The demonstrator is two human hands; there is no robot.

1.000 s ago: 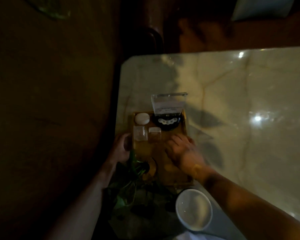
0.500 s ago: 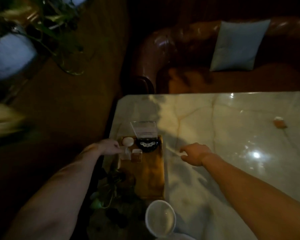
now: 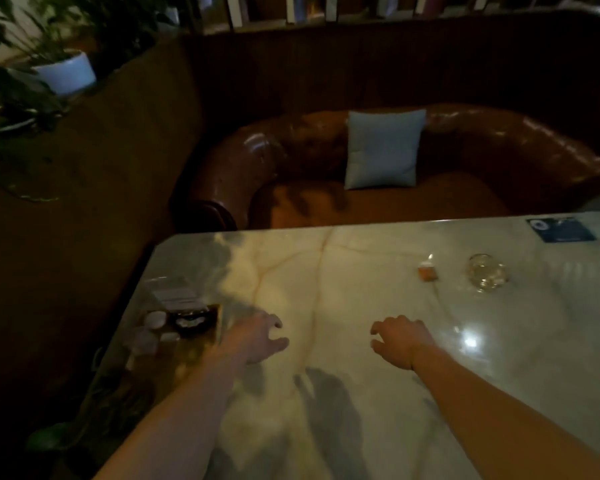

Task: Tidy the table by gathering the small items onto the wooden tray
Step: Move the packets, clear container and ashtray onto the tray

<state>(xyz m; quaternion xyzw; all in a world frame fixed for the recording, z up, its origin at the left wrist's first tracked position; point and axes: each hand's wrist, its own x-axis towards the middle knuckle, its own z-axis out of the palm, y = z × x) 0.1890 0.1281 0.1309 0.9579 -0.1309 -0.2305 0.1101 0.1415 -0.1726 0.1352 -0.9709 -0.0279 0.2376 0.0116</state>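
Both hands over the marble tabletop (image 3: 326, 271), palms down, nothing held. Left hand (image 3: 258, 337) w/ fingers (image 3: 274, 322) loosely spread & curled, just right of the tray (image 3: 201, 341); can't tell if it touches the tray edge (blur). Right hand (image 3: 400, 339) also open, fingers (image 3: 381, 329) curled downward, near the tabletop middle, apart from the left hand. Tray sits at the left tabletop edge, holding a round white item (image 3: 155, 319), a dark dish (image 3: 189, 322) & other small pale bits, blurred. Still off the tray: small orange packet (image 3: 427, 271) & a glass (image 3: 486, 273) beside it, far side, well apart from the right hand's fingers. Dark card (image 3: 560, 230) near far right corner.
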